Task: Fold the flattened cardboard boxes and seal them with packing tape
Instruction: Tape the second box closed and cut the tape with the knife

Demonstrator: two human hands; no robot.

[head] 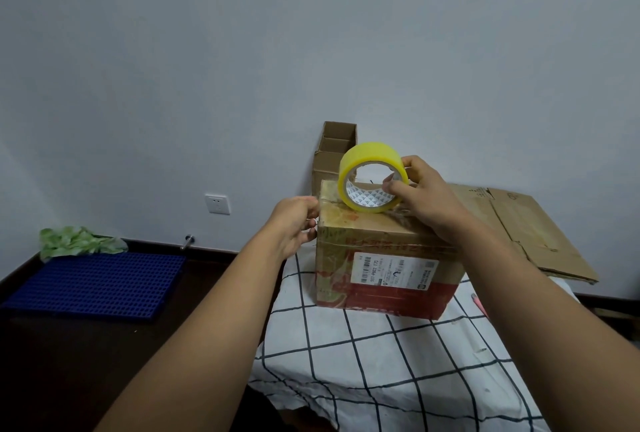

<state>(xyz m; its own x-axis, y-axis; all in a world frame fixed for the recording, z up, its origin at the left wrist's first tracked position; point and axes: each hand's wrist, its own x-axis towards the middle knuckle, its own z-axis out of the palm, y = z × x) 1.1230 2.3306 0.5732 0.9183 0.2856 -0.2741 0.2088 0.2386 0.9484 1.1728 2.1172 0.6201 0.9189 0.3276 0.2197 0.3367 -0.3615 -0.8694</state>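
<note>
On top of the cardboard box [381, 265], right hand [420, 196] pinches the yellow tape roll [370, 178], thumb on the outer rim, a finger through the core; roll stands on edge. Left of that grip, left hand [294, 223] rests at the box's top-left corner, fingers curled, grip unclear. Box sits on the checked cloth [381, 362]; flattened cardboard [526, 234] lies right of the grip.

Blue grid mat [93, 284] on the floor — wall socket [217, 204] above.

Flattened cardboard [512, 223] crowds the box's [381, 258] right — left side open.
</note>
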